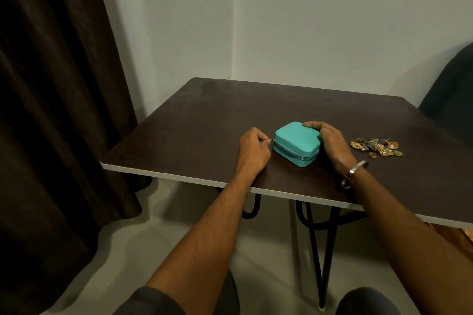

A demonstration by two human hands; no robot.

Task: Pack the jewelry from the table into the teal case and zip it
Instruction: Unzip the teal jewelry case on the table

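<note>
dark brown table (204, 110) with a pale front edge, back edge close to the white wall, left back corner near the room corner and a dark curtain (51, 110). broad bare surface toward the back edge and the left side; narrower strip along the near edge. teal case (297, 143) lying flat and closed, near the front edge, roughly midway along it. loose pile of gold and grey jewelry (376, 147) on the table to the right of the case, apart from it, toward the right edge. left hand (253, 151) just beside the case's left end, fingers (261, 139) curled and pinching the small metal zipper pull (271, 140) at the case's left corner. right hand (330, 146) draped over the case's right end, fingers (313, 124) bent over the far top edge, thumb against the right side, gripping it. silver bangle (354, 174) on the right wrist, above the near edge. black hairpin legs under the table; dark chair back (450, 89) beyond the right back corner.
</note>
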